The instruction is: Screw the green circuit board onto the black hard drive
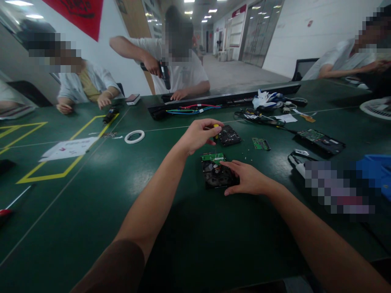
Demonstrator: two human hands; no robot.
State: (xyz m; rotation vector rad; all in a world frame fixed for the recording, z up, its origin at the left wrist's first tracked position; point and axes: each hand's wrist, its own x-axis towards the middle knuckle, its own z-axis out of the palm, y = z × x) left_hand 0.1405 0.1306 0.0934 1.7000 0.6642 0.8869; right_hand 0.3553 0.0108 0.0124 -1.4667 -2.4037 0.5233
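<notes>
A hard drive point(210, 175) lies on the green table in front of me, a green circuit board point(210, 158) on its far end. My left hand point(201, 134) pinches the yellow handle of a screwdriver point(216, 128) above that end; its thin shaft points down at the board. From the right side, my right hand point(249, 178) grips the drive, index finger by the board and thumb at the near edge. Just beyond lies a second hard drive point(229, 135). To its right is a loose circuit board point(260, 143), with tiny screws or bits scattered nearby.
Another hard drive point(320, 140) with a cable lies at right, near a blue bin point(375, 171). A long black panel point(226, 99) with coloured wires spans the back, white gloves point(267, 99) at its right. A white ring point(135, 136) lies left. Across the table a co-worker holds a power drill point(165, 75).
</notes>
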